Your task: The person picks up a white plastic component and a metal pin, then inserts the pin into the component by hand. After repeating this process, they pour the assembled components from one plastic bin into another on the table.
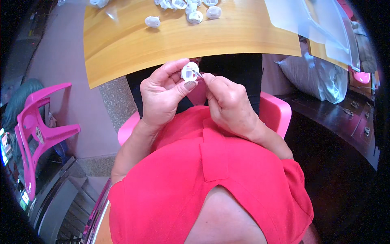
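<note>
L hand (pixel 162 95) pinches small white round part (pixel 189 71), R hand (pixel 227 103) fingertips closed on thin metal pin (pixel 198 74), pin tip hidden.

the small round white plastic part (pixel 189 71) is a disc-like piece with a raised rim and a recessed middle, held up in front of the table's near edge with its open face turned toward the camera. it sits pinched at its left and lower rim, tilted slightly. a thin metal pin (pixel 198 74), short and silvery, slants from the lower right with its tip touching the part's recessed middle.
</note>
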`<act>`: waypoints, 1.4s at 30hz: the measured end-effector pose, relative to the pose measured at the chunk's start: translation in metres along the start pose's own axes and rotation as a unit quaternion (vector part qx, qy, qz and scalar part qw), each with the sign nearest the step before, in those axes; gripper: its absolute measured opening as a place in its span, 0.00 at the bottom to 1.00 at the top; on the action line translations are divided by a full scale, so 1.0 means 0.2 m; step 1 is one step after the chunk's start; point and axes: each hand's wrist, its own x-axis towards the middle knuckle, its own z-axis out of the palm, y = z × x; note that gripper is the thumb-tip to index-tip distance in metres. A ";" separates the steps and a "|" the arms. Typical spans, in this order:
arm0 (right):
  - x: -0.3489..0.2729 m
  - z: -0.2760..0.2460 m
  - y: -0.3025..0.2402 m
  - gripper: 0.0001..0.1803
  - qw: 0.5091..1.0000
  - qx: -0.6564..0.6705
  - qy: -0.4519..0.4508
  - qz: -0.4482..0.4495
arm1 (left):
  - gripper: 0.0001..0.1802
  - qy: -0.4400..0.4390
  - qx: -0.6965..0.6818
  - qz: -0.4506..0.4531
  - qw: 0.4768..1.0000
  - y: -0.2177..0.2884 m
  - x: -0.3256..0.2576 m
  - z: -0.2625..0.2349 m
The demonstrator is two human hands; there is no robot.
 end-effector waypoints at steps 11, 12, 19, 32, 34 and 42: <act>0.00 0.02 0.00 0.09 1.000 -0.015 -0.003 -0.002 | 0.21 0.009 -0.013 -0.019 1.000 0.00 0.00 0.00; 0.00 0.02 0.00 0.08 1.000 -0.028 -0.010 -0.002 | 0.21 0.008 -0.013 -0.020 1.000 0.00 0.00 0.00; 0.01 0.00 -0.02 0.06 0.977 -0.193 -0.081 -0.029 | 0.21 0.005 0.086 0.039 0.996 -0.04 -0.01 -0.02; 0.02 0.02 -0.02 0.08 0.999 -0.023 -0.040 0.004 | 0.22 0.027 0.004 0.006 1.000 0.00 0.00 -0.01; 0.03 0.02 -0.02 0.08 0.999 0.000 -0.047 0.013 | 0.22 0.021 0.014 0.017 1.000 -0.01 0.00 -0.02; 0.03 0.03 -0.01 0.04 0.997 0.047 -0.056 0.018 | 0.21 0.021 0.038 0.039 0.998 -0.02 -0.01 -0.02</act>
